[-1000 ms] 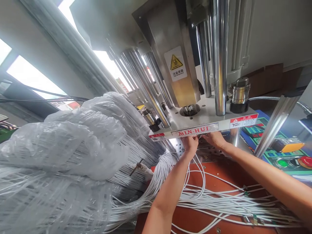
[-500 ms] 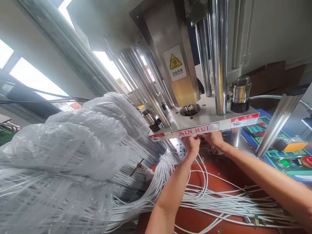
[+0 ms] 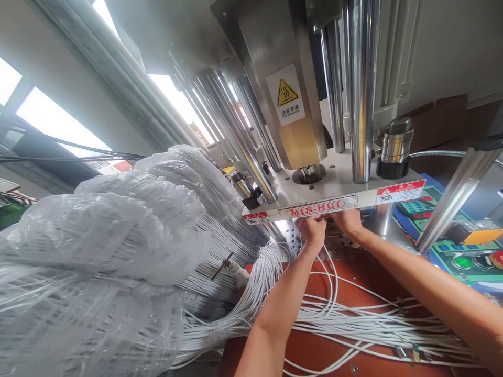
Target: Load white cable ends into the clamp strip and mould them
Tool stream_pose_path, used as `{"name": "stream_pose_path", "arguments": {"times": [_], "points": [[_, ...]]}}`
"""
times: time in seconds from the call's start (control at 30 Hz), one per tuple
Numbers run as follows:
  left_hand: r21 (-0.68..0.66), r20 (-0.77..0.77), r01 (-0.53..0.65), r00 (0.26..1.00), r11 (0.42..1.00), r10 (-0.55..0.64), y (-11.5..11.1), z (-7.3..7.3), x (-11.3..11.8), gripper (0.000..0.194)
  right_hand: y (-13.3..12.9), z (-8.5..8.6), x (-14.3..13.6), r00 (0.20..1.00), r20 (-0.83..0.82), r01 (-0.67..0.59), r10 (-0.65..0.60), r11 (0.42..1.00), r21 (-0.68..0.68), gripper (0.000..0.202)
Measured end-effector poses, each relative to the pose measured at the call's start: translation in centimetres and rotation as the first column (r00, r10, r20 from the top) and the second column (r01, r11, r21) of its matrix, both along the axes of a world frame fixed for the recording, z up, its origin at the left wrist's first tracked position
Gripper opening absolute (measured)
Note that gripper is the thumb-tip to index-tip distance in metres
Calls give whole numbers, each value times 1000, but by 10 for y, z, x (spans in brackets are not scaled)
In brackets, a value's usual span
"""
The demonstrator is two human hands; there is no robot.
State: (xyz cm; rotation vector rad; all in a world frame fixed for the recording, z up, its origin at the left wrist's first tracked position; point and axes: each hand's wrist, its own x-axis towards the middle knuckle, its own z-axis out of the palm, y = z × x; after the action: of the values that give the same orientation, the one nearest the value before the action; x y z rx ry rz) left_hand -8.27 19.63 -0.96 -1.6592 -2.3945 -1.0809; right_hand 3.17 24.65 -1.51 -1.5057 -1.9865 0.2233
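Beneath the press plate [image 3: 334, 187], my left hand [image 3: 312, 229] and right hand [image 3: 347, 222] apparently position white cables [image 3: 353, 323]; finger opening and hold: I cannot tell. Next move calls for steady alignment.

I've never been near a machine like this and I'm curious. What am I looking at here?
This view comes from a camera on the person's head, looking forward and down. The metal machine has shiny columns and a plate marked MIN-HUI; a sticker warns of high temperature. The bare left hand and right hand reach beneath the plate's front edge, so whatever they hold can't be made out. White cables lie across the red-brown surface; to the left, more are heaped under clear plastic.
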Motion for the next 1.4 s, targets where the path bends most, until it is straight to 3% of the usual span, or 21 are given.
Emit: {"name": "stream_pose_path", "arguments": {"times": [0.3,0.57,1.13,1.4], "points": [[36,32,46,998,998,-48,-6,-1,-2,11,0,2,-2,1000,18,6,-5,1000,-28,46],[74,10,-18,1000,997,17,-5,-3,0,14,-5,4,1,1000,11,-19,19,1000,-10,40],[24,-39,34,999,999,-33,-6,2,-3,14,2,-6,2,1000,18,4,-4,1000,-30,44],[65,-52,42,998,997,-38,-5,0,-3,16,1,-4,2,1000,8,-6,6,1000,-24,46]]}}
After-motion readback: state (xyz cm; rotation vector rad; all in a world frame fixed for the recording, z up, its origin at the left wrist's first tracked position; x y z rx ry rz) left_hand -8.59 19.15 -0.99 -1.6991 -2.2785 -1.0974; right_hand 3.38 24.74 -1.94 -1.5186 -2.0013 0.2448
